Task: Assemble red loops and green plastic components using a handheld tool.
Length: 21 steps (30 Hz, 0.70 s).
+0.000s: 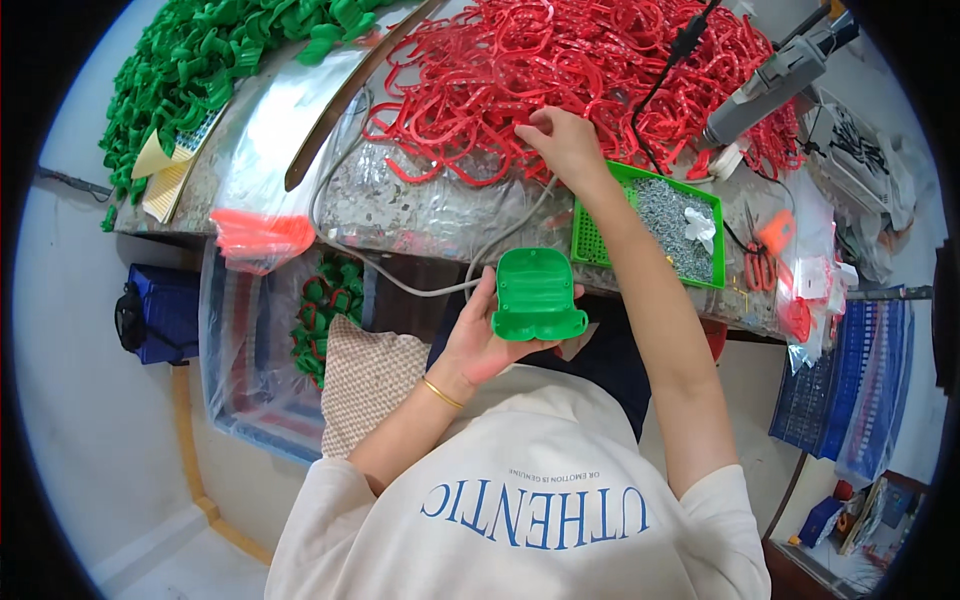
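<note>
Head: left of the basket (pixel 588 247), my left hand (pixel 476 343) cups a stiff-looking moulded shell (pixel 535 285), best rim-held; right hand (pixel 567 146) half-curled, hold unclear.

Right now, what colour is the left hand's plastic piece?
The plastic piece is green, clearest in the head view.

Your rounded, hollow green shell (pixel 536 272) looks like smooth, slightly glossy moulded plastic; the tangled red straps (pixel 560 90) ahead look like shiny, flexible plastic. Your mottled grey bench (pixel 360 195) looks rough. The perforated green rectangular tray (pixel 592 238) looks plastic, its small silvery pieces (pixel 660 210) metallic. Your short-sleeved cream shirt (pixel 520 440) is matt cloth.
</note>
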Available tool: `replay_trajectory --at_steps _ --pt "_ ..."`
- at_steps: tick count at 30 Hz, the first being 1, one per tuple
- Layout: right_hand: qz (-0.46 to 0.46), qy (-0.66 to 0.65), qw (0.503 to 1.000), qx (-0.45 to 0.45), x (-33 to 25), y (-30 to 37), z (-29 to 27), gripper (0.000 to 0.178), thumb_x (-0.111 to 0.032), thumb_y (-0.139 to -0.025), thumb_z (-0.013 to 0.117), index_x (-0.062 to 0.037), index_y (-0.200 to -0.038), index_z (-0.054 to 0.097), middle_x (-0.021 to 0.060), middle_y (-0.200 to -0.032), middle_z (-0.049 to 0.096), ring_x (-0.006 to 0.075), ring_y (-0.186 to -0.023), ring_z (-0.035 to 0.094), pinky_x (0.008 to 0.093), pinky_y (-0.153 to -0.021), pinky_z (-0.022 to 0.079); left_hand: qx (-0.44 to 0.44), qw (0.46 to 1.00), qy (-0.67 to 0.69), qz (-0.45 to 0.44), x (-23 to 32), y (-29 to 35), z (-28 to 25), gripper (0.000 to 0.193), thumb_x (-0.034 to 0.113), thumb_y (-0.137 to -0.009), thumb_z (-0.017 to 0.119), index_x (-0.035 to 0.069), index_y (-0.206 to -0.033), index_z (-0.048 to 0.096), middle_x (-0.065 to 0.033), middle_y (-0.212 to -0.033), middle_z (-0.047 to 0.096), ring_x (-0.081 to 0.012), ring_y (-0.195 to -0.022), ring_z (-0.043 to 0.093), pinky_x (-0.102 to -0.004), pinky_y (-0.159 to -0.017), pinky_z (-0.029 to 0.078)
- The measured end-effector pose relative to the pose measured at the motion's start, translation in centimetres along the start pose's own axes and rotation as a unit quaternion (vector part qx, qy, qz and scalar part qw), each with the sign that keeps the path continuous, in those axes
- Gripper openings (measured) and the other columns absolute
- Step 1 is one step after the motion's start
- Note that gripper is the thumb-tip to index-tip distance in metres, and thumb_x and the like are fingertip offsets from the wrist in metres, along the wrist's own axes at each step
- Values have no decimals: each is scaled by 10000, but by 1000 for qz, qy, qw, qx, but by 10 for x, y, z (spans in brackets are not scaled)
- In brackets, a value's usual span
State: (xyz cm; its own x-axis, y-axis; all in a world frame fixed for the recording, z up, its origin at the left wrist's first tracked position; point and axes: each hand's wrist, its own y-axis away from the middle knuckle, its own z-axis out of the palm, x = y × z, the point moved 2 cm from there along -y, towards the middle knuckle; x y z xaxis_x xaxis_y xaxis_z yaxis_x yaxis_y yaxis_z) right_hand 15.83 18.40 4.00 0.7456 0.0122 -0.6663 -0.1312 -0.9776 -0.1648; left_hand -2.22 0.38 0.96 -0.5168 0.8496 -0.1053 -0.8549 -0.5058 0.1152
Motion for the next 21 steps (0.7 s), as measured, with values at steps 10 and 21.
replay_trajectory --at_steps 10,21 --pt "10 -178 983 -46 11 10 -23 306 -176 -869 694 -52 -1148 671 31 -973 702 95 -847 629 239 -729 496 -16 997 -14 74 26 6 -26 855 692 -867 480 72 -1444 366 -220 -1413 445 -364 -1263 479 -519 -1043 405" --pt "15 -502 865 -13 -6 -1 -35 289 -140 -930 639 -54 -1206 636 3 -995 665 32 -802 574 179 -706 457 38 987 -36 152 61 -9 -26 771 579 -833 650 69 -1375 451 -202 -1355 502 -339 -1253 487 -506 -1067 387"
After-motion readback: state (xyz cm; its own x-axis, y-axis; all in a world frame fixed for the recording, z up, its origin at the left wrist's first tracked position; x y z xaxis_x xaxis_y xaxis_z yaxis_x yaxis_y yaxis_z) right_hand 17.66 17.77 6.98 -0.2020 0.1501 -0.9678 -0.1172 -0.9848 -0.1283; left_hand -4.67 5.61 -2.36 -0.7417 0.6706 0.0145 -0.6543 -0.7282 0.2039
